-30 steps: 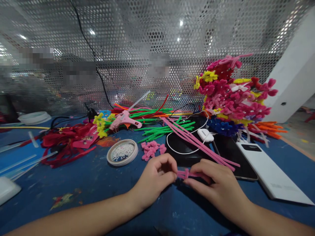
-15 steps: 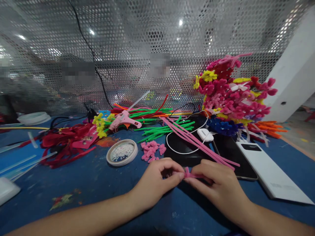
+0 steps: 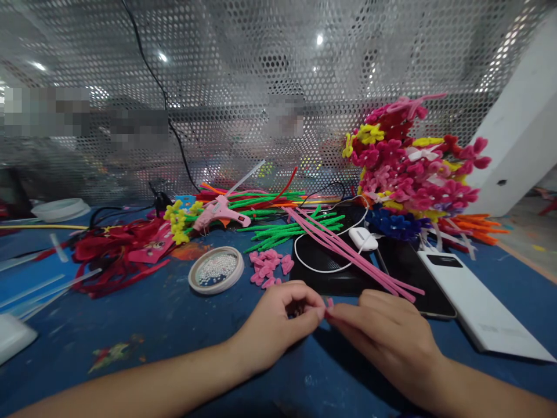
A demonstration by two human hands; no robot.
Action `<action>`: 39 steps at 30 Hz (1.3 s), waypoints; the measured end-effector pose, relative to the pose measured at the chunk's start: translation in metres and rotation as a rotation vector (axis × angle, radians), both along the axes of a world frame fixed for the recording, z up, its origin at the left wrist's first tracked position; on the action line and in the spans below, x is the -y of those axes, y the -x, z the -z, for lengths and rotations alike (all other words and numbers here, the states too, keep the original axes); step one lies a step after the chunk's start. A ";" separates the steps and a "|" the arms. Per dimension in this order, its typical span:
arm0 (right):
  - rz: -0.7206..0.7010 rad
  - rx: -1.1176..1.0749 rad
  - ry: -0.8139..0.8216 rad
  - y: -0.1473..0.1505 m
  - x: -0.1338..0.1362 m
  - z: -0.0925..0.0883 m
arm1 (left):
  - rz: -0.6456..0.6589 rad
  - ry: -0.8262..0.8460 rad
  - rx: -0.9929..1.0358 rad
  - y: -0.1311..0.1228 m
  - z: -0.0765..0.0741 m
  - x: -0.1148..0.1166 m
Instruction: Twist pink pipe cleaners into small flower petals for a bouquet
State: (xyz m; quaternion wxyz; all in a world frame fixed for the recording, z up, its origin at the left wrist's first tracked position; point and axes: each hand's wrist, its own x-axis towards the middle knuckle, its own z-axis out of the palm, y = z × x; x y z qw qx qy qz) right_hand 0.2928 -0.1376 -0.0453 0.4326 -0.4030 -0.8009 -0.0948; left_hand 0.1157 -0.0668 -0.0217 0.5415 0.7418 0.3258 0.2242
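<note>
- Clear glue sticks [image 3: 47,296] on a blue sheet [image 3: 24,273], left end of the blue tabletop [image 3: 174,331].
- Red ribbons [image 3: 104,264] heaped just beside.
- Yellow pipe-cleaner flowers [image 3: 178,222], behind a round white dish [image 3: 237,277] of pearl-like beads [image 3: 215,267].
- Pink glue gun [image 3: 221,213], touching or just beside those flowers.
- Pink petal loops [image 3: 265,267], loose pile just beyond the left hand.
- Left hand [image 3: 282,322]: thumb and fingertips pinched on the pink pipe-cleaner piece.
- Green pipe cleaners [image 3: 287,234] farther back.
- Pink pipe-cleaner piece [image 3: 330,302]: between the 2 hands, only a small tip visible.
- Long pink pipe cleaners [image 3: 352,252] slanting down rightward.
- Right hand [image 3: 387,337]: fingertips closed at the same piece; exact grip hidden.
- Pipe-cleaner bouquet [image 3: 413,168], mostly pink, behind a white power bank [image 3: 483,305].
</note>
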 end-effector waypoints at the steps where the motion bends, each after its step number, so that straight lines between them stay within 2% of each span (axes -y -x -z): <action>1: 0.006 0.008 -0.007 0.000 0.000 0.000 | 0.011 0.007 0.015 0.001 0.000 0.000; 7: 0.025 0.001 -0.026 0.000 -0.001 0.002 | 0.075 0.076 0.124 0.003 0.002 -0.004; 14: 0.042 -0.042 -0.014 0.002 -0.001 0.001 | 0.051 0.108 0.128 0.002 0.001 -0.006; 23: 0.049 -0.055 0.017 -0.001 -0.001 0.003 | 0.033 0.068 0.086 0.001 0.002 -0.003; 33: 0.068 -0.067 0.032 0.001 -0.001 0.000 | 0.040 -0.091 0.027 0.004 0.002 -0.003; 39: 0.082 -0.065 0.040 0.002 -0.001 -0.001 | 0.045 -0.117 0.022 0.003 0.002 -0.002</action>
